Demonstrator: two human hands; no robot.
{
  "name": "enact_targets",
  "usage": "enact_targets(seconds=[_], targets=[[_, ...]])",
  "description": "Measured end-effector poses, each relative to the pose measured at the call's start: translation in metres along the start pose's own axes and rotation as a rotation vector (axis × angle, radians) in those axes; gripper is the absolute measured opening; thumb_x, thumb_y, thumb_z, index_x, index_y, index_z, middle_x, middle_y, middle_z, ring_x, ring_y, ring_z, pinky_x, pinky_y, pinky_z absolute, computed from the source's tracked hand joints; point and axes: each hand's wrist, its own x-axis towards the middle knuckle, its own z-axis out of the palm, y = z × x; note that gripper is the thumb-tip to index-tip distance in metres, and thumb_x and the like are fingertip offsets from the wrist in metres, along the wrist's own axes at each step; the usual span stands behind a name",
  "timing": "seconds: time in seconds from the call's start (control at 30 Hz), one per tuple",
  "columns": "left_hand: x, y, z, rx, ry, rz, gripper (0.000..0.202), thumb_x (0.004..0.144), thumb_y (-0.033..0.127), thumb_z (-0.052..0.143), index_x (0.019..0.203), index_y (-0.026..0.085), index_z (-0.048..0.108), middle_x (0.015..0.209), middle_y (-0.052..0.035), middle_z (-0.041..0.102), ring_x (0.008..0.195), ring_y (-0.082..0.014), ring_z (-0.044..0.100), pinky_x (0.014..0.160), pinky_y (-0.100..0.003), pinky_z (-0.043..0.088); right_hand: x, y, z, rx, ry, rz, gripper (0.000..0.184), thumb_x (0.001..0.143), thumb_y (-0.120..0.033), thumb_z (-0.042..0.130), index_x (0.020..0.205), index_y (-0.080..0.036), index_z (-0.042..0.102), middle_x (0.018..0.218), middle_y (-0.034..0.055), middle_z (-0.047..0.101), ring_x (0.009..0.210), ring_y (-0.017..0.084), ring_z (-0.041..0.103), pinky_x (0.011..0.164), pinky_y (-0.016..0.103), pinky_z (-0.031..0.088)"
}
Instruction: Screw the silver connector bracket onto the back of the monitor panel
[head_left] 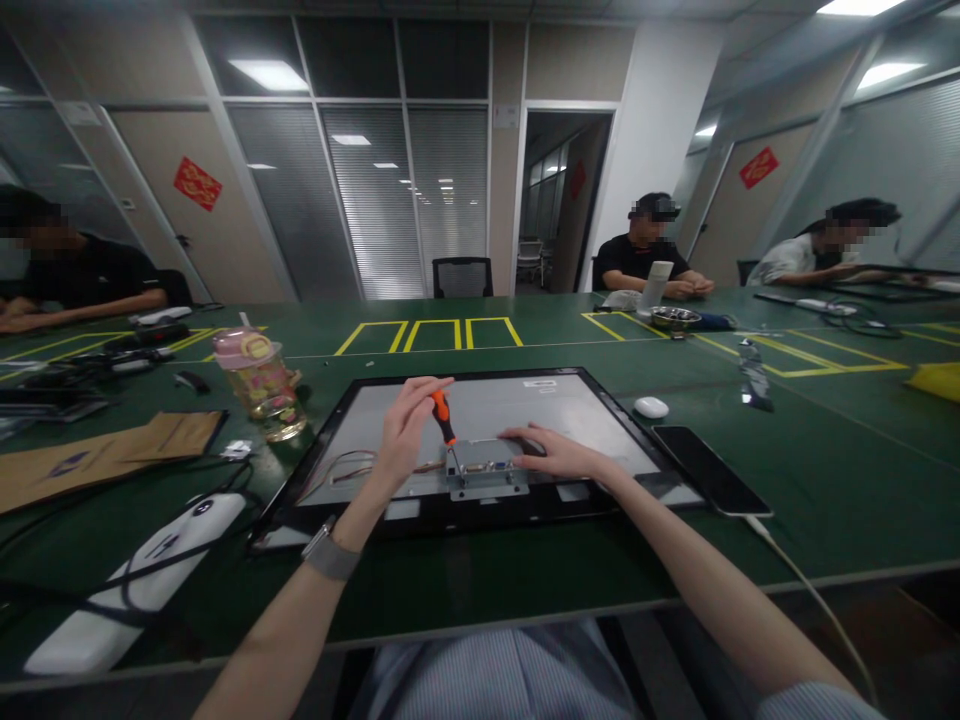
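L hand: from my end of the feed, the left hand, center frame, has its fingers closed about the upper handle of the screwdriver; grip looks light, w/ the top fingers lying nearly straight.
Screwdriver: orange & black, leaning a bit, tip down at the left end of the metal box. Can't tell from here if it's seated in a screw.
R hand: the right hand lies over the right end of the box, fingers by a dark thing; can't tell if I'm pinching it or just resting on it.
Metal box: lower center of frame, on the back of the flat panel, sockets facing me.
Slip risk: w/ the shaft off vertical & so light a hold, tip could prob. skid out & gouge the panel or strip a screw head.
Wire risk: thin wires run into the box's left side, v. near the tip; a skid that way could nick or tug them.
Pressure risk: if I lean too hard w/ either hand, panel might flex or crack, esp. if it's glass underneath.
Clutter risk: phone, right of center, sits hard by the panel's corner; if the panel slides on the counter, it could shove the phone & strain its cable.
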Motion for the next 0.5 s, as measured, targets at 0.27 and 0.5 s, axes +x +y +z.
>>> enact_targets(seconds=[0.27, 0.5], targets=[[0.008, -0.010, -0.024, -0.136, -0.109, -0.207, 0.029, 0.074, 0.025, 0.067, 0.102, 0.017, 0.067, 0.092, -0.0065, 0.068, 0.087, -0.0171, 0.063, 0.082, -0.031, 0.049, 0.004, 0.010, 0.004, -0.020, 0.018, -0.068, 0.057, 0.086, -0.053, 0.045, 0.132, -0.019, 0.042, 0.134, 0.0084, 0.048, 0.125, 0.027, 0.041, 0.111, 0.047, 0.018], [0.006, 0.005, -0.026, -0.239, -0.266, -0.270, 0.034, 0.082, 0.029, 0.057, 0.115, 0.019, 0.060, 0.115, -0.0119, 0.063, 0.106, -0.0232, 0.059, 0.089, -0.037, 0.048, 0.002, 0.001, 0.001, -0.018, 0.016, -0.053, 0.055, 0.086, -0.052, 0.045, 0.130, -0.020, 0.043, 0.132, 0.0090, 0.049, 0.123, 0.026, 0.043, 0.108, 0.046, 0.024]])
